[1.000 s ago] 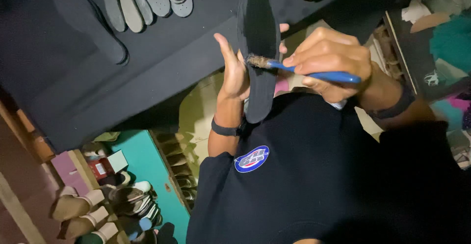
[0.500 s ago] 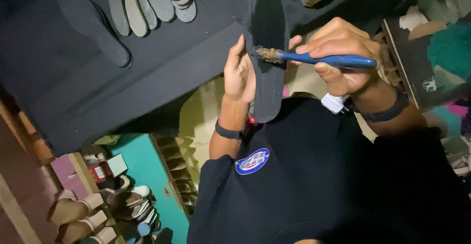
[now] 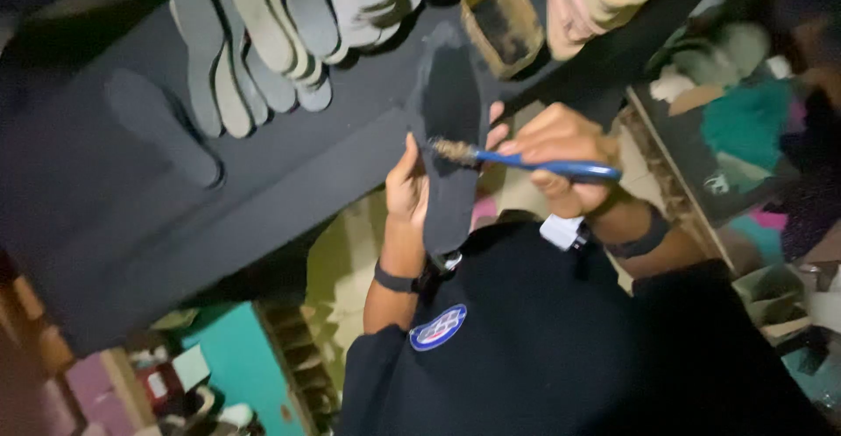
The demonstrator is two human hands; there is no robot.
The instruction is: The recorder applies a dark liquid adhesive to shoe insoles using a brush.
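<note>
My left hand (image 3: 405,186) is shut on a long dark shoe insole (image 3: 451,94) and holds it upright over the edge of the black work surface (image 3: 263,191). In my right hand (image 3: 561,151) is a blue-handled brush (image 3: 534,164). Its worn bristle end lies against the middle of the insole's face. A dark band sits on each wrist.
A fanned stack of grey and tan insoles (image 3: 263,42) lies at the top of the surface, with a single dark insole (image 3: 162,125) to its left. A small stained pot (image 3: 501,22) stands beyond the held insole. Shoes and boxes (image 3: 201,392) crowd the floor at lower left, and there is clutter at right.
The view has dropped a little, which brings the stained pot into sight. My hands and the insole sit lower in the frame. The brush stays on the insole's middle and has shifted only slightly.
</note>
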